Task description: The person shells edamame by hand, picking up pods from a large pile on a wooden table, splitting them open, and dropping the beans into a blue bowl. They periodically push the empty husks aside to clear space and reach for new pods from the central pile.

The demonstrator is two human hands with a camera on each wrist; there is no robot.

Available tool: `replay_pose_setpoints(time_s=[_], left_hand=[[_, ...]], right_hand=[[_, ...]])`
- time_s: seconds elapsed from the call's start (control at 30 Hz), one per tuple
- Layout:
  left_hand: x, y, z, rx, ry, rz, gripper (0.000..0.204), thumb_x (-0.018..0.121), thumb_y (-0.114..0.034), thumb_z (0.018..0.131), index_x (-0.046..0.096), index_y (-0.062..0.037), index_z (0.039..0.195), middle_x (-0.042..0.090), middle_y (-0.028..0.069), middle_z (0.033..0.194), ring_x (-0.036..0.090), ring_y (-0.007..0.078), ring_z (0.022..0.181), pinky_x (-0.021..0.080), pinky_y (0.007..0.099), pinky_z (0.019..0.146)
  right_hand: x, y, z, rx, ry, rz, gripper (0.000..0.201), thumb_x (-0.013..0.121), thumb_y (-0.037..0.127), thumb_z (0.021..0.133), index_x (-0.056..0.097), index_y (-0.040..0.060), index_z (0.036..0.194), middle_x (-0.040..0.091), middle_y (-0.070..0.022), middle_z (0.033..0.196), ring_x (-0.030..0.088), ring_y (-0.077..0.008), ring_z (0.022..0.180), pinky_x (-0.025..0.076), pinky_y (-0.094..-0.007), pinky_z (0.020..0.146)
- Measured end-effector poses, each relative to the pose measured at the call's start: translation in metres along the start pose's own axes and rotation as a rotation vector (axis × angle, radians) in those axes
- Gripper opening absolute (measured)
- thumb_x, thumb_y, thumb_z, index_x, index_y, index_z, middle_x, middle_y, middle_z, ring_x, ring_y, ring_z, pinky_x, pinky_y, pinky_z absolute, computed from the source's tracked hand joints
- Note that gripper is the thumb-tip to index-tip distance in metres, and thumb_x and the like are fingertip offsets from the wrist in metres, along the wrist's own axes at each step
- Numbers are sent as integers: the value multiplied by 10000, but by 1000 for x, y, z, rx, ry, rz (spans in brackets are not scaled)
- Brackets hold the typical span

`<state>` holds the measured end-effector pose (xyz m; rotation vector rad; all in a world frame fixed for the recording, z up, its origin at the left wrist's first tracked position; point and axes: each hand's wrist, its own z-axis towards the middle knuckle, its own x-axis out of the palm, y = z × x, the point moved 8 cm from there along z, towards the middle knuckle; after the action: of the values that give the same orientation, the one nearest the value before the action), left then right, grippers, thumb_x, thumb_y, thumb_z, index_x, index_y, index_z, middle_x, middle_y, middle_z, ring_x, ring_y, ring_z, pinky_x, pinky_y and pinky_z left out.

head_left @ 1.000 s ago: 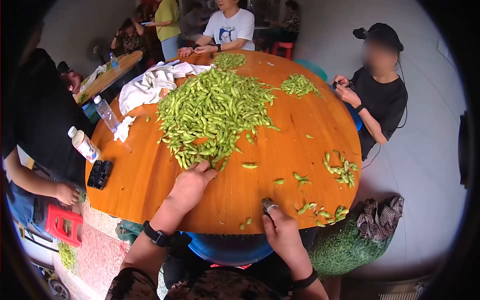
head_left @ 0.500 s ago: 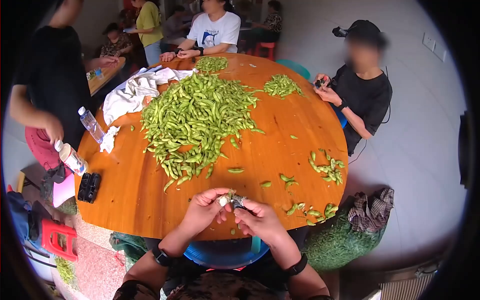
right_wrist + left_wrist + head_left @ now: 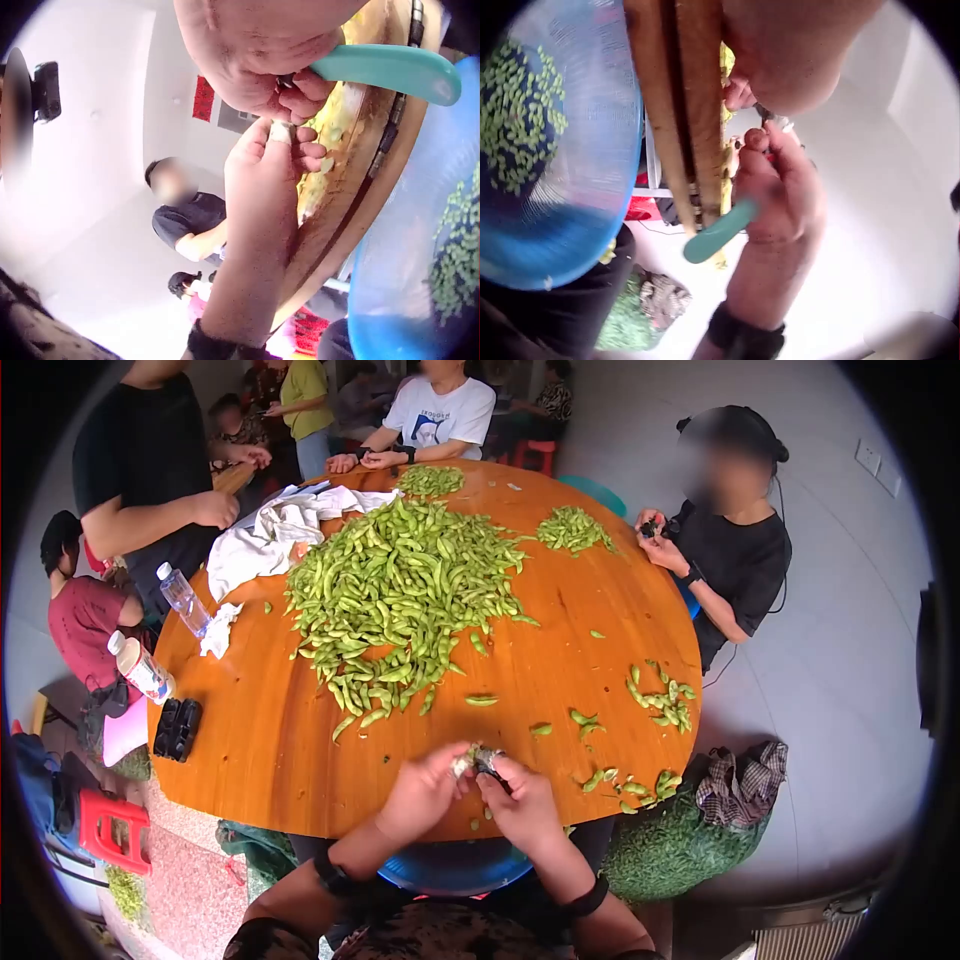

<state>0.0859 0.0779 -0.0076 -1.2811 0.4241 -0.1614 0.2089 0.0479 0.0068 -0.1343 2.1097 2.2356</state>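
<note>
Surroundings: a big edamame pile (image 3: 405, 595) fills the upper centre of the round wooden counter (image 3: 300, 760); loose pods (image 3: 660, 700) lie at right, a white cloth (image 3: 265, 540) and two bottles (image 3: 183, 600) at left; other people sit around the rim.
Below the rim: a blue basin (image 3: 570, 150) of shelled beans, lower left in the left wrist view.
Left hand (image 3: 425, 795): grip pinches an edamame pod (image 3: 465, 760) at the near counter edge, bottom centre.
Right hand (image 3: 525, 810): grip clenched round a teal-handled tool (image 3: 720, 232), just right of the pod, touching it.
Tool axis: handle slants toward the lower left in the left wrist view.
Pod direction: cannot tell, fingers hide it.
</note>
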Motion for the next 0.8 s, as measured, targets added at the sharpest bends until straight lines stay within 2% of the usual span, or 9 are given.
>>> replay_pose_setpoints(time_s=[0.03, 0.1, 0.2, 0.27, 0.4, 0.47, 0.57, 0.67, 0.8], left_hand=[[4, -5, 0, 2, -1, -4, 364, 528, -39, 916, 513, -13, 1279, 650, 80, 893, 630, 171, 678, 531, 281, 603], [18, -46, -10, 367, -70, 825, 542, 517, 7, 865, 365, 32, 1385, 616, 160, 952, 631, 295, 761, 538, 362, 671], [21, -44, -8, 322, -33, 829, 666, 545, 20, 802, 283, 62, 1413, 596, 211, 972, 613, 373, 795, 532, 405, 704], [18, -43, -7, 307, -34, 857, 643, 550, 16, 807, 309, 59, 1401, 607, 213, 963, 619, 371, 790, 532, 405, 706], [11, -41, -7, 311, -24, 784, 605, 551, 18, 774, 392, 51, 1356, 622, 187, 934, 642, 339, 785, 548, 377, 681], [6, -42, -7, 326, -46, 717, 561, 556, 16, 783, 438, 31, 1332, 629, 183, 938, 645, 335, 790, 548, 376, 687], [-1, -44, -5, 352, -47, 625, 530, 568, 19, 784, 480, -3, 1306, 630, 185, 951, 644, 337, 796, 544, 374, 698], [-2, -37, 2, 207, 51, 408, 561, 571, 42, 763, 480, -23, 1313, 610, 169, 969, 633, 341, 812, 541, 375, 713], [13, -50, 0, 364, -23, 876, 589, 557, 38, 773, 427, 25, 1348, 576, 174, 999, 624, 320, 822, 541, 371, 712]], right_hand=[[-4, 1, -3, -65, -58, -119, 126, 572, 25, 870, 615, 33, 988, 594, -123, 726, 588, -235, 638, 473, -329, 594], [-10, 7, -7, -123, -116, -242, 137, 583, 17, 853, 612, 27, 987, 606, -165, 759, 610, -303, 675, 484, -350, 618], [-14, 11, -11, -86, -105, -256, 145, 602, 18, 837, 617, 31, 981, 617, -202, 813, 598, -382, 716, 486, -356, 627], [-10, 14, -11, -209, -97, -268, 164, 573, -22, 881, 616, 11, 1035, 583, 1, 746, 533, -59, 616, 450, -226, 556], [-8, 2, -8, -88, -60, -30, 110, 570, 15, 901, 624, 25, 996, 574, 12, 738, 504, -45, 569, 411, -209, 494], [1, -13, -6, 264, 35, 343, 78, 565, 63, 922, 628, 59, 968, 546, 27, 717, 451, -21, 524, 344, -185, 438], [5, -19, -4, 386, 162, 528, 108, 547, 69, 933, 625, 89, 1005, 518, 65, 706, 440, -19, 563, 364, -176, 494], [2, -12, -5, 380, 116, 511, 85, 569, 71, 920, 622, 64, 987, 528, 50, 702, 469, -22, 582, 392, -202, 502], [-9, -11, -5, 106, -55, 7, 70, 555, 50, 923, 618, 44, 953, 549, 15, 709, 473, -35, 538, 374, -190, 465]])
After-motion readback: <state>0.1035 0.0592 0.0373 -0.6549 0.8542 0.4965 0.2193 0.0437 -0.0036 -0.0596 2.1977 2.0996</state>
